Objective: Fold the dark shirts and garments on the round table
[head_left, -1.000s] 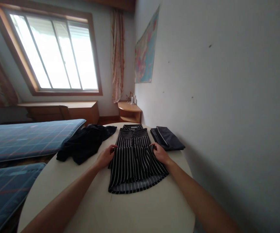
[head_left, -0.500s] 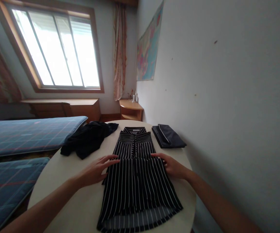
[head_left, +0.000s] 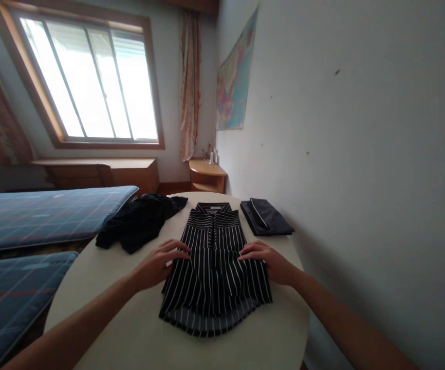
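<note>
A black shirt with white stripes (head_left: 215,277) lies front up on the table, its collar at the far end and its curved hem towards me. A crosswise fold line runs over its middle. My left hand (head_left: 161,262) rests at the shirt's left edge, slightly bent fingers apart on the cloth. Across from it, my right hand (head_left: 266,259) touches the right edge with its fingers spread on top. The thumbs are partly hidden. Loose wrinkles show in the fabric between and below the hands.
Crumpled dark clothing (head_left: 141,221) lies on the round cream table (head_left: 110,329) at left. A folded dark garment (head_left: 271,216) sits at the far right, near the wall (head_left: 361,180). Blue checked mattresses (head_left: 53,216) flank the table's left side. A corner shelf (head_left: 207,168) stands beyond.
The shirt's hem has moved away from me and its lower part looks shorter and more wrinkled. My left hand has shifted slightly forward and inward; my right hand has barely moved.
</note>
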Available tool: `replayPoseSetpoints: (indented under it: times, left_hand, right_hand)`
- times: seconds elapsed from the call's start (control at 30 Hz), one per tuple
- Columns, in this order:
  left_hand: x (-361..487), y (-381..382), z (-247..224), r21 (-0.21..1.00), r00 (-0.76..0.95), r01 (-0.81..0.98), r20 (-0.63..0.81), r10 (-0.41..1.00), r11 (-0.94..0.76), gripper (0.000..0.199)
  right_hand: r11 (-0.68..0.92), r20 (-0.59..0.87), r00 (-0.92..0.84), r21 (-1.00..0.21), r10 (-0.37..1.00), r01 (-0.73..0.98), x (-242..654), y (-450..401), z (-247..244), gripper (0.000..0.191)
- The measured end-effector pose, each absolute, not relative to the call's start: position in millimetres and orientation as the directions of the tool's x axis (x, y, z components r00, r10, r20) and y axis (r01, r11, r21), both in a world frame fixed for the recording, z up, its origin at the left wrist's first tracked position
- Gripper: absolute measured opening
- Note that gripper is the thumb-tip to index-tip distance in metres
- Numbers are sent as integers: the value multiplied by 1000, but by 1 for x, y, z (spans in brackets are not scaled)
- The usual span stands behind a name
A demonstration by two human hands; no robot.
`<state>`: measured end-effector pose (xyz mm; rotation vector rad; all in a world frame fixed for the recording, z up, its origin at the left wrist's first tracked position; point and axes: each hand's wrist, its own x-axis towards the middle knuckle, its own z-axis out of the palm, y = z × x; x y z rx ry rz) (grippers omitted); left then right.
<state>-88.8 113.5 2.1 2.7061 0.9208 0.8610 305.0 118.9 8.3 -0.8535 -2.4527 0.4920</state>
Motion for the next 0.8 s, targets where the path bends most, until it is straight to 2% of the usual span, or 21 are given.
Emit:
replayPoseSetpoints:
  times: [0.13,0.27,0.47,0.67,0.8]
  left_hand:
    - [-75,156,1,605,433,430,513,741,-670,34]
    - [-67,198,-16,767,255,455,375,891,-453,31]
    - [-75,212,-44,753,267,527,294,918,-394,39]
    - [-83,190,-41,682,387,572,264,883,-455,49]
    - [-88,163,-32,616,498,575,258,828,-538,53]
  right_hand:
    - [600,388,-477,-652,789,463,297,149,11,36]
    - [509,383,-344,-728,857,459,290,183,4,35]
    - [446,302,-345,-743,889,498,285,203,-20,40]
    - [497,263,-444,-652,857,573,288,194,-23,45]
    - [520,214,-519,-641,828,564,297,175,-18,48]
